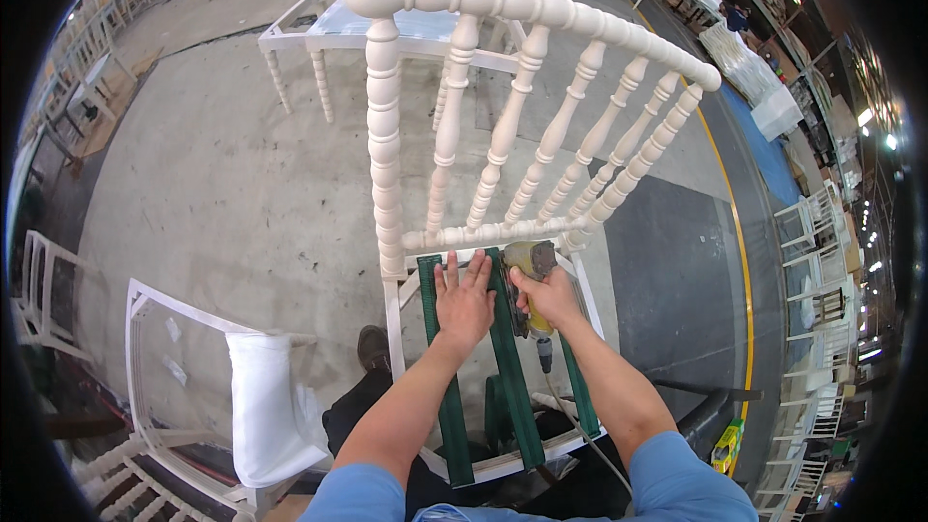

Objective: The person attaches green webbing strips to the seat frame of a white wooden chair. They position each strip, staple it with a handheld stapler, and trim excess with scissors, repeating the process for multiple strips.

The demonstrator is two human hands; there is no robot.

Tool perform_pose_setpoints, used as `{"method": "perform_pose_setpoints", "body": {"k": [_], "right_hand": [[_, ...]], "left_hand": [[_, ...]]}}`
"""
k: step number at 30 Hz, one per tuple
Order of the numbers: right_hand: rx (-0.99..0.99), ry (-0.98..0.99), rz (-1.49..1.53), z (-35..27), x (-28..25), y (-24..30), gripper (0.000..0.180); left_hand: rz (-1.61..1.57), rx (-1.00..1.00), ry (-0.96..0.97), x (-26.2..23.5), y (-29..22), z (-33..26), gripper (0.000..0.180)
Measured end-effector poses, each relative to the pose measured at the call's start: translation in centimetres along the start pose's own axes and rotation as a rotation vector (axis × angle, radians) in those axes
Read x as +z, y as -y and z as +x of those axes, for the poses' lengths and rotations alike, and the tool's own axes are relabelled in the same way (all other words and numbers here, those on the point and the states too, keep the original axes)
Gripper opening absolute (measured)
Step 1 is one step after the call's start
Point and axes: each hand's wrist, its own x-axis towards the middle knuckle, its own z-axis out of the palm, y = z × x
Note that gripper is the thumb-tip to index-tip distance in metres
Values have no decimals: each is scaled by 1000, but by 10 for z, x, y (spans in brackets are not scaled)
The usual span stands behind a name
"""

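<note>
Left hand (464, 311) open, flat near chair (384, 155) rear rail; right hand (549, 298) grips stapler (532, 257). Three straps (514, 387) run front-to-back on chair; rear fastening probably unfinished.

Furniture workshop, concrete floor (242, 174), yellow line (744, 275), rows of white chairs (825, 401), hose-fed tool (530, 256)

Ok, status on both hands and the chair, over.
Left hand spread over green straps. Right hand gripping yellow tool. Straps run front to back on white chair. Hose beside right forearm.
</note>
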Motion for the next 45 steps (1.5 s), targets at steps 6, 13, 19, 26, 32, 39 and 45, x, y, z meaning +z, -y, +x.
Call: {"method": "perform_pose_setpoints", "body": {"k": [6, 13, 19, 26, 32, 39, 45], "right_hand": [[-18, -10, -23, 8, 11, 3, 35], [16, -53, -94, 8, 12, 3, 34], [23, -11, -42, 4, 12, 4, 33], [-27, 22, -6, 10, 17, 3, 32], [-4, 15, -27, 11, 18, 0, 34], [-7, 45, -39, 12, 24, 1, 36], [11, 34, -15, 10, 29, 2, 35]], "left_hand": [[-26, -3, -13, 2, 0, 0, 69], [-46, 12, -77, -2, -1, 0, 63], [-499, -181, -153, -3, -8, 7, 41], [-568, -468, 278, 20, -1, 6, 27], [-541, -455, 274, 27, 2, 5, 26], [-535, -461, 283, 24, 2, 7, 26], [-541, -497, 322, 22, 3, 9, 28]]}}
